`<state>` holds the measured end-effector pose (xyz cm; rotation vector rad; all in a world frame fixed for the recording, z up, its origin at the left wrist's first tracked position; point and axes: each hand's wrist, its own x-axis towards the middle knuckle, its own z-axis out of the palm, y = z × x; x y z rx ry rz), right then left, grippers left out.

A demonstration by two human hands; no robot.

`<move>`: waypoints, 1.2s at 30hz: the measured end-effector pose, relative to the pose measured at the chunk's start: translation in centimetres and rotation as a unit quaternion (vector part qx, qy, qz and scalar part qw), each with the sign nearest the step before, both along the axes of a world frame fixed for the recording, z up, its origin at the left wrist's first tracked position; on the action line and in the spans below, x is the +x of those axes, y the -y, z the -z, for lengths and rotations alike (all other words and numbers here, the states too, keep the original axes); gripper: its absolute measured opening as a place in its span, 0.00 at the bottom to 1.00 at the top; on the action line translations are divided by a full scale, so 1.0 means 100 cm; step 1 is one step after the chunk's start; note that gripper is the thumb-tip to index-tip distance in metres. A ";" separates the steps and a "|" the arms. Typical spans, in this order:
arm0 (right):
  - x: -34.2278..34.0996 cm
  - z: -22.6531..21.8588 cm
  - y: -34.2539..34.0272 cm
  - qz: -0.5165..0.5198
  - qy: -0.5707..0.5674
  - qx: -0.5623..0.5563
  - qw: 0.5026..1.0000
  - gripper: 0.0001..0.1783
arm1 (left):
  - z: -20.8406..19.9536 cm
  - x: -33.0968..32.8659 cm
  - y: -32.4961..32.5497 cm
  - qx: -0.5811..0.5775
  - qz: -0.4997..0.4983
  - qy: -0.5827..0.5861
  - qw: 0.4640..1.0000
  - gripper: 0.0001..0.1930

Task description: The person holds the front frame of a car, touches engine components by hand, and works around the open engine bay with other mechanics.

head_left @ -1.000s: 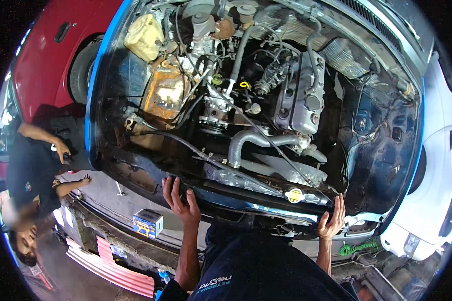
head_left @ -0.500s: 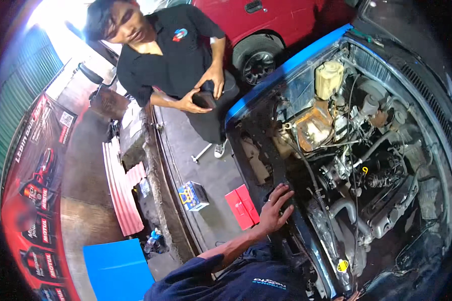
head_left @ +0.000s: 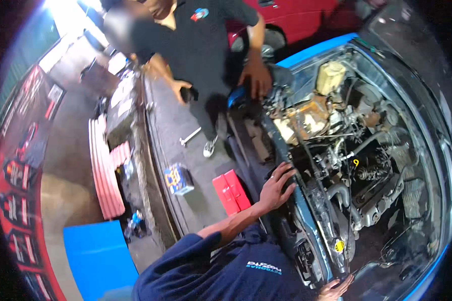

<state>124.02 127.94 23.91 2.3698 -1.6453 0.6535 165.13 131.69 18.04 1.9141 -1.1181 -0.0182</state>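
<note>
**Both hands braced on the front rail of an open engine bay**

The left hand, at centre frame, lies flat with fingers spread on the blue front rail of the car, gripping nothing. The right hand, at the lower edge, rests on the same rail lower down; only its fingers show, loosely spread, holding nothing that can be seen. The engine fills the right of the frame. A red box lies on the floor left of the left hand. Another person stands at upper centre, one hand on the car.
</note>
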 end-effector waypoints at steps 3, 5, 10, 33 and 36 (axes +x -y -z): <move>-0.008 0.020 0.000 -0.018 0.010 -0.022 1.000 0.27 | 0.003 0.001 -0.002 -0.023 -0.004 0.006 1.000 0.22; -0.005 0.019 -0.001 -0.016 0.026 -0.024 0.999 0.29 | 0.003 0.001 -0.008 -0.022 -0.022 -0.002 1.000 0.21; -0.012 0.026 -0.010 0.013 0.020 0.000 1.000 0.30 | 0.009 0.002 -0.001 -0.048 0.014 -0.007 0.999 0.21; -0.054 0.082 0.015 -0.019 0.034 0.027 0.999 0.31 | 0.012 0.003 -0.011 -0.046 -0.011 -0.025 0.999 0.21; -0.051 0.076 0.008 0.001 0.037 0.033 0.999 0.30 | 0.010 0.000 -0.008 -0.044 -0.002 -0.056 0.997 0.21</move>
